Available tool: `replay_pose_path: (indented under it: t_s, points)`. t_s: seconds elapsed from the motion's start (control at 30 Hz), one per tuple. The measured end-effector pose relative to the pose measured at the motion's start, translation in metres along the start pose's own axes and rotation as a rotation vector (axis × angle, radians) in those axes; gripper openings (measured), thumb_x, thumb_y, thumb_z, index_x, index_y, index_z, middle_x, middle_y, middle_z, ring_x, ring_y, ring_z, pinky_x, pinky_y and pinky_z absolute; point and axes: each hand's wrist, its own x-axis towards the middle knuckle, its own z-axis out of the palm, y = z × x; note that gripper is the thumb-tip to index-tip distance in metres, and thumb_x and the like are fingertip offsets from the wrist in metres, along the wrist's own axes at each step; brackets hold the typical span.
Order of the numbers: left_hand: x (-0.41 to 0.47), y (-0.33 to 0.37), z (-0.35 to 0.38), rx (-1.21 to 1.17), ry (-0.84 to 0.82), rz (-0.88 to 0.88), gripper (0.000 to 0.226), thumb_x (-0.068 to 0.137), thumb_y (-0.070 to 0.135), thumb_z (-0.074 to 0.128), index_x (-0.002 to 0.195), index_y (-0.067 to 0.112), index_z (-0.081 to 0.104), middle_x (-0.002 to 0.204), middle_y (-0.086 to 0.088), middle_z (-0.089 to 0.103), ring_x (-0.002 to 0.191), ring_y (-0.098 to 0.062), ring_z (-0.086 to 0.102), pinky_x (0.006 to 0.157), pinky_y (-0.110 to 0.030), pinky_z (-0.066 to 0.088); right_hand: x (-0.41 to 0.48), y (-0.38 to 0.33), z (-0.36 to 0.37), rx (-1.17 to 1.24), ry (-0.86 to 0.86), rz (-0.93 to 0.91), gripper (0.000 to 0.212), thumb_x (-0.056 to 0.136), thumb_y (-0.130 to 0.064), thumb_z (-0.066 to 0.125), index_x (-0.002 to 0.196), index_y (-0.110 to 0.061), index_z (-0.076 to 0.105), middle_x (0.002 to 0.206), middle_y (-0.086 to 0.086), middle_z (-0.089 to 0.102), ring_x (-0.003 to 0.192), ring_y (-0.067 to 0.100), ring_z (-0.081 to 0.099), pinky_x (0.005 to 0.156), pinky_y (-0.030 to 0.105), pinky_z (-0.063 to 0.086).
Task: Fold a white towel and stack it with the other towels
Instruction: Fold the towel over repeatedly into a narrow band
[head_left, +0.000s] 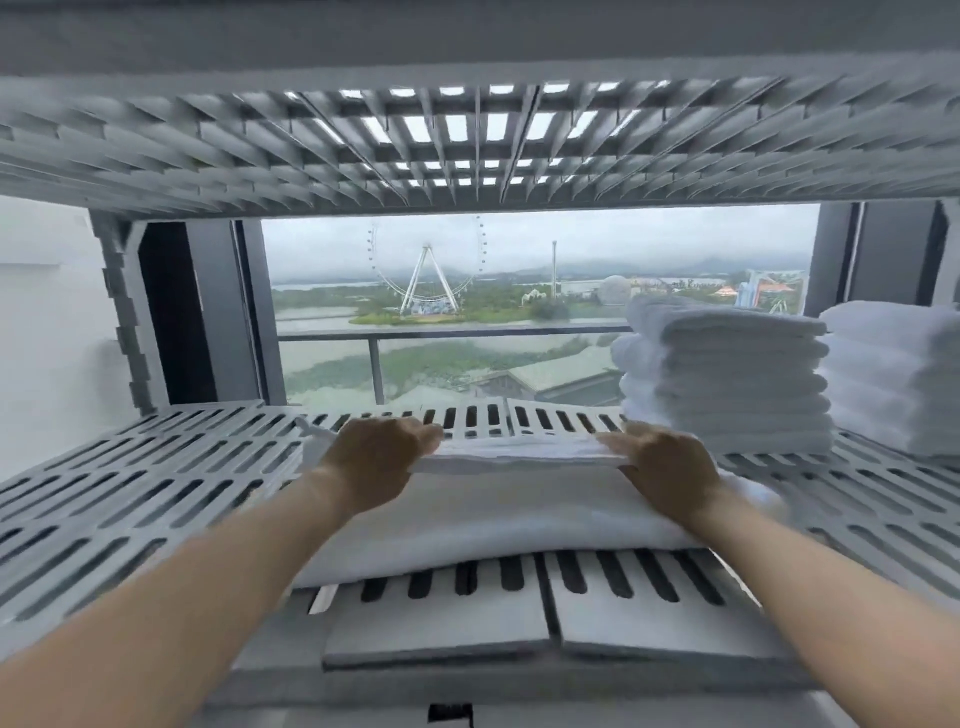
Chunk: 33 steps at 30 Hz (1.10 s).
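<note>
Two hands are on the cloth, both mine, arms stretched forward into the rack. From the head view, my left hand (382, 457) has its fingers curled over the far edge of the thick white towel (493, 525) and grips it. My right hand (667, 462) does the same at the other end of that edge. Between them the gripped edge runs straight and sits raised above the rest of the cloth. The white towel lies across the middle of the grey slotted plastic shelf (130, 493), and its near side bulges in a rounded fold towards me.

Off to the right, just beyond my right hand, a stack of folded white towels (727, 384) stands on the same shelf. A second stack (893, 374) sits right beside it at the edge of the view. Overhead is the ribbed underside of the upper shelf (260, 150). Straight ahead, through the back of the rack, is a window (337, 270) with a balcony railing (452, 335). Far out beyond it there is a white Ferris wheel (427, 275) under grey sky. Everything is slightly blurred.
</note>
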Motion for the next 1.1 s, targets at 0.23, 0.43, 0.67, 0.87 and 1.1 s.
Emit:
replay_pose_path:
  t_s: [0.23, 0.43, 0.67, 0.87, 1.1]
  points:
    - [-0.047, 0.022, -0.004, -0.091, -0.129, -0.041, 0.041, 0.083, -0.011, 0.033, 0.107, 0.021, 0.042, 0.104, 0.001, 0.059, 0.079, -0.013, 0.056, 0.066, -0.023, 0.044, -0.038, -0.01, -0.022, 0.282, -0.098, 0.04, 0.054, 0.079, 0.006, 0.048, 0.121, -0.024, 0.063, 0.126, 0.007, 0.057, 0.116, 0.026, 0.053, 0.09, 0.035, 0.046]
    - [-0.064, 0.032, -0.019, -0.154, -0.094, -0.119, 0.026, 0.084, 0.005, 0.045, 0.101, 0.024, 0.046, 0.108, 0.006, 0.049, 0.093, -0.01, 0.046, 0.069, -0.022, 0.031, -0.063, -0.012, -0.033, 0.377, 0.104, 0.116, 0.033, 0.068, -0.003, 0.06, 0.093, -0.021, 0.074, 0.095, 0.0, 0.074, 0.089, 0.023, 0.068, 0.073, 0.036, 0.053]
    - [-0.055, 0.073, -0.018, -0.247, 0.04, -0.245, 0.024, 0.089, 0.022, 0.046, 0.112, 0.024, 0.053, 0.117, 0.004, 0.057, 0.106, -0.017, 0.053, 0.089, -0.036, 0.042, -0.072, -0.016, -0.031, 0.326, 0.229, 0.183, 0.022, 0.062, -0.006, 0.06, 0.076, -0.019, 0.071, 0.072, 0.002, 0.072, 0.063, 0.026, 0.066, 0.055, 0.026, 0.041]
    - [-0.047, 0.08, 0.008, -0.29, 0.16, -0.323, 0.013, 0.09, 0.019, 0.042, 0.098, 0.016, 0.051, 0.1, -0.002, 0.052, 0.092, -0.017, 0.049, 0.073, -0.028, 0.037, -0.055, -0.007, -0.018, 0.341, 0.03, 0.201, 0.014, 0.068, -0.016, 0.047, 0.07, -0.017, 0.062, 0.069, -0.002, 0.065, 0.071, 0.025, 0.061, 0.054, 0.026, 0.034]
    - [-0.015, 0.068, 0.025, -0.282, 0.206, -0.386, 0.016, 0.084, 0.012, 0.055, 0.1, 0.016, 0.056, 0.101, -0.003, 0.055, 0.095, -0.021, 0.054, 0.076, -0.03, 0.043, -0.019, 0.007, 0.011, 0.49, 0.024, 0.187, 0.055, 0.078, -0.001, 0.047, 0.128, -0.024, 0.056, 0.131, 0.002, 0.058, 0.12, 0.021, 0.053, 0.091, 0.03, 0.044]
